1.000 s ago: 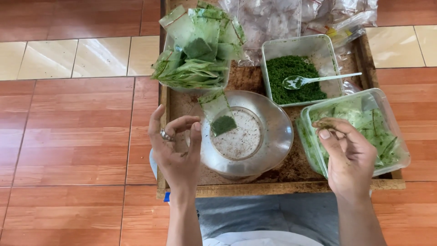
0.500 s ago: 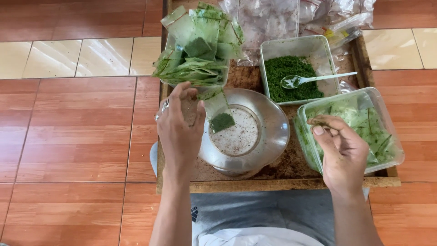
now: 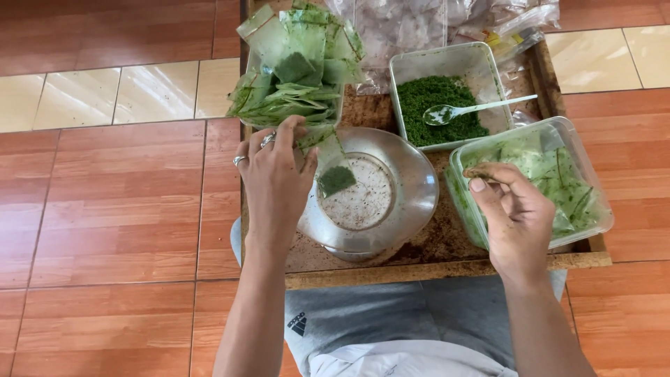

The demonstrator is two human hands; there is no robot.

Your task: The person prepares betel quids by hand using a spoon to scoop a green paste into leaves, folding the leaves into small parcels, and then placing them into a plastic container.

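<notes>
My left hand, with rings on two fingers, reaches over the left rim of a round metal bowl. Its fingertips pinch the top of a small clear pouch with green powder in its lower corner. The pouch hangs over the bowl. My right hand hovers over a clear plastic box of filled green pouches. Its thumb and fingers are closed on a small thin brown piece.
Everything stands on a wooden tray across my lap, above a tiled floor. Behind the bowl is a heap of clear pouches. A box of green powder holds a white spoon. Plastic bags lie at the back.
My left hand has moved forward from the near left of the bowl to the pouch at its far rim and closed on it. My right hand has stayed over the right box.
</notes>
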